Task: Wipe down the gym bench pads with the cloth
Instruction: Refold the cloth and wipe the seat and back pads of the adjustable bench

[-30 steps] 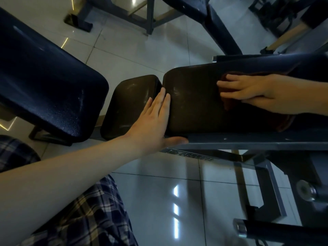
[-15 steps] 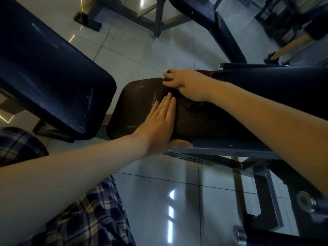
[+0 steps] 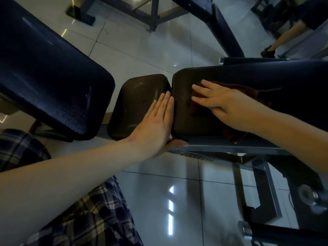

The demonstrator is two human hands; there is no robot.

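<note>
Head view: I judge the wiping to be mid-course. My right hand (image 3: 229,105), grip flat with fingers straight, presses the cloth (image 3: 248,90) onto the long pad (image 3: 182,121) near its left end. I cannot tell whether the small pad (image 3: 136,100) is done. My left hand (image 3: 156,125), fingers straight and holding nothing, rests across the gap between the pads.

Drawn back along long pad (image 3: 182,119), away from the gap: right hand (image 3: 229,105) on cloth (image 3: 252,90); fingers now flattened, spread.
</note>
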